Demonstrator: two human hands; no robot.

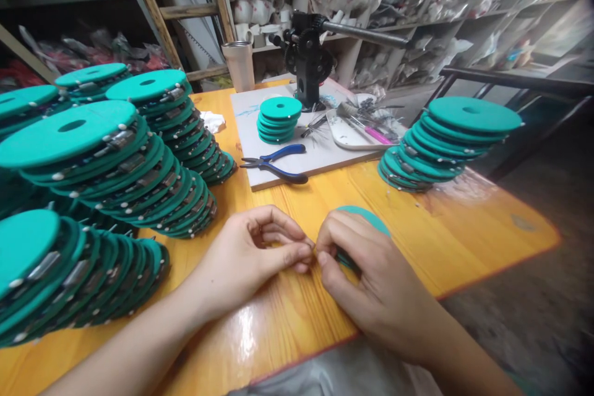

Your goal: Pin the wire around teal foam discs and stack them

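My left hand [271, 246] and my right hand [359, 266] meet fingertip to fingertip just above the wooden table [278, 328]. Each has thumb and forefinger pinched together. Whatever lies between the fingertips is too small to make out. Partly covered by my right hand, a teal disc [369, 218] rests on the table. Beyond the hands, pliers with blue handles [273, 163] lie with their jaws pointing left on a pale board [264, 180].
Tall stacks of teal spools [116, 167] crowd the left side. A shorter spool stack [445, 142] stands at the right. On the board are a small stack of teal discs [278, 119], a black hand press [304, 55] and a white tray [346, 136] of tools. A tumbler [239, 65] stands behind.
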